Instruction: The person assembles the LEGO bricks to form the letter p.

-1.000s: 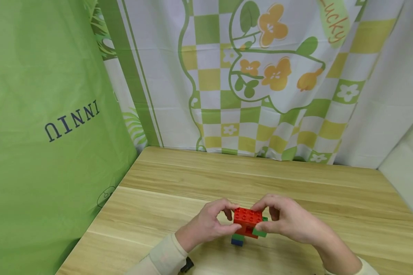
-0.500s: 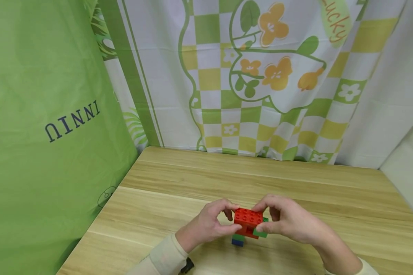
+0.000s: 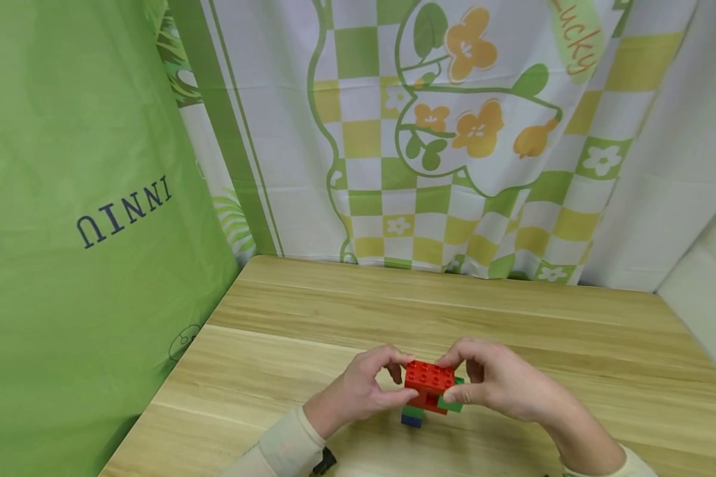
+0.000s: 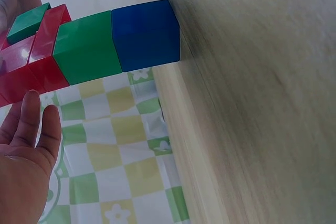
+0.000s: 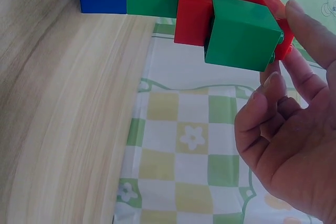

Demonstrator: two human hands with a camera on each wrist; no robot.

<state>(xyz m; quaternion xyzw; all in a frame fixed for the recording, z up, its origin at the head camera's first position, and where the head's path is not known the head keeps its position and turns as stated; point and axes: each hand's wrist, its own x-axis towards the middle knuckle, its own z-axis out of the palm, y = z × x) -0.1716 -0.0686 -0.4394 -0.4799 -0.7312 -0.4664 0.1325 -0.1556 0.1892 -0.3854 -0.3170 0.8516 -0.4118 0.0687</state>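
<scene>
Between my two hands stands a structure of toy building blocks. Its top is a red studded block [image 3: 429, 376], with more red below. At its base a blue block [image 4: 147, 35] appears to rest on the table, and a green block [image 4: 86, 48] joins it to the red part. Another green block [image 5: 244, 32] juts out on the right side. My left hand [image 3: 366, 383] pinches the top red block at its left end, thumb in front and fingers behind. My right hand [image 3: 504, 384] pinches its right end the same way, the thumb by the side green block.
The wooden table [image 3: 310, 305] reaches back to a checked, flower-print curtain [image 3: 417, 218]. A green fabric panel [image 3: 95, 298] borders it on the left and a pale wall [image 3: 710, 291] on the right. A small black object [image 3: 323, 462] shows below the left cuff.
</scene>
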